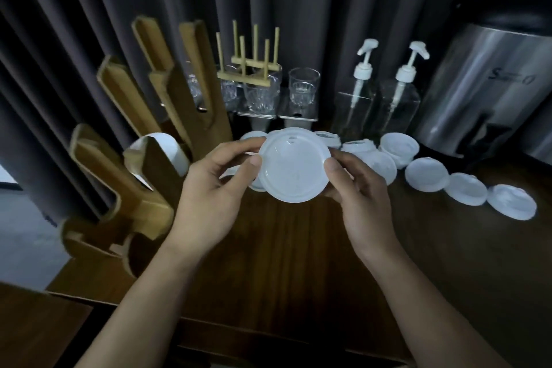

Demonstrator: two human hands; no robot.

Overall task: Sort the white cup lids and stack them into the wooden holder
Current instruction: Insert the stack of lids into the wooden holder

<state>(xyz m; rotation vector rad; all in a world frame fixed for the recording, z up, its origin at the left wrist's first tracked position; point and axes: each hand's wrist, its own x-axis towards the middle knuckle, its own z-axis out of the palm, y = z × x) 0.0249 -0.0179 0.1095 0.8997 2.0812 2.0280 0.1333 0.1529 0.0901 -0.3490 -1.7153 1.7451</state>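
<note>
A large white cup lid (294, 167) is held above the dark wooden table (283, 263), flat side toward me. My left hand (215, 194) pinches its left rim and my right hand (361, 197) pinches its right rim. Behind and to the right, several loose white lids (427, 173) lie in a row along the table, ending with one at the far right (511, 202). The wooden holder (131, 176) with tall slotted uprights stands at the left; a stack of white lids (170, 149) sits in one of its slots.
At the back stand a bamboo peg rack (251, 66) over clear glasses (303, 89), two clear pump bottles (397, 104) and a steel urn (481, 89). Dark curtains hang behind. The table's front edge runs near my forearms.
</note>
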